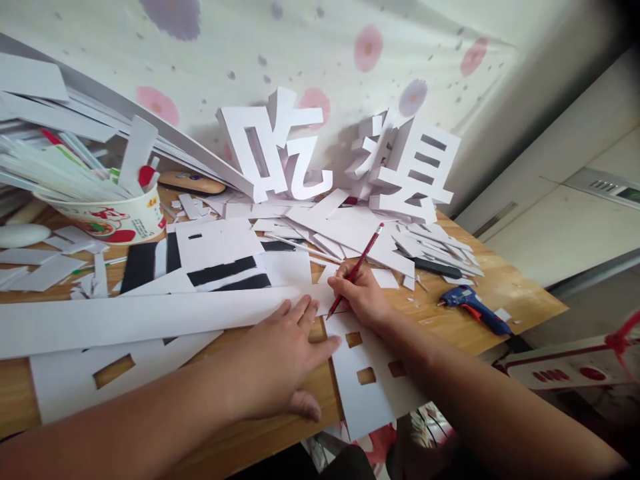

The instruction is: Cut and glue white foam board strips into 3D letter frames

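My right hand [361, 293] grips a red pencil [357, 267], its tip touching the end of a long white strip [140, 317] that lies across the wooden table [505, 287]. My left hand [280, 353] lies flat with fingers spread, pressing on that strip and the table just left of the pencil tip. Below my right hand lies a white sheet with small square cut-outs [367, 387], overhanging the table's front edge.
Two white 3D paper characters [270, 150] [410, 167] stand at the back against a spotted cloth. Paper scraps cover the middle. A paper bowl of strips [107, 213] sits at the left. A blue glue gun [473, 307] and a dark knife [437, 268] lie at the right.
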Tool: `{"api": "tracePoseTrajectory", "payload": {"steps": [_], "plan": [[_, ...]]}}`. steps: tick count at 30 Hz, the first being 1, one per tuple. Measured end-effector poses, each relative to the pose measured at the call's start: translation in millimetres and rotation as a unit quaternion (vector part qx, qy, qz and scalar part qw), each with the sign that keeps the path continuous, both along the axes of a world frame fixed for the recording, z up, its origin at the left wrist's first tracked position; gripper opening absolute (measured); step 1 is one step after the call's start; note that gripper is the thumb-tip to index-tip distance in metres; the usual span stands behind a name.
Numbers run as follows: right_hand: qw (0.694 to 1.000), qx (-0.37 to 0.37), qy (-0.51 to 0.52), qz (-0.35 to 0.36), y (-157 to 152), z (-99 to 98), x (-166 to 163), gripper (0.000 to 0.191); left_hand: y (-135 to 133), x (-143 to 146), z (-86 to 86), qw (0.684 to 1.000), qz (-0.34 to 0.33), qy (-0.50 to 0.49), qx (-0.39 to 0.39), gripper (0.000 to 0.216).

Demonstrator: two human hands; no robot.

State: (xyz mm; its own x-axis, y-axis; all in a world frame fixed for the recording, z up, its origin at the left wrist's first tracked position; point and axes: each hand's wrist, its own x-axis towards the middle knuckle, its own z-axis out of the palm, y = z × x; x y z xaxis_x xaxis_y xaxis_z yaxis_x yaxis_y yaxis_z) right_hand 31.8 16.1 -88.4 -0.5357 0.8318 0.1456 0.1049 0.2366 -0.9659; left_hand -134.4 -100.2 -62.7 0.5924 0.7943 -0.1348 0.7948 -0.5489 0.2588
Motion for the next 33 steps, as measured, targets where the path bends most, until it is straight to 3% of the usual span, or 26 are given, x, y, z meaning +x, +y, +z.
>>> {"api": "tracePoseTrajectory", "payload": {"steps": [5, 16, 33], "plan": [[0.999, 0.036, -0.014, -0.026, -0.7, -1.7, -3.5, 0.032, 0.1, 2.1, 0.2, 1.000, 0.010, -0.001, -0.010, 0.091], [0.998, 0.058, -0.032, -0.003, 2.3, 0.7, -5.3, 0.027, 4.8, 4.4, 8.5, 0.998, 0.024, 0.007, -0.065, 0.090], [0.998, 0.046, -0.047, -0.023, 5.4, -0.1, -9.5, 0.028, 2.1, 1.3, 2.0, 0.999, 0.012, 0.014, -0.041, 0.093]]}}
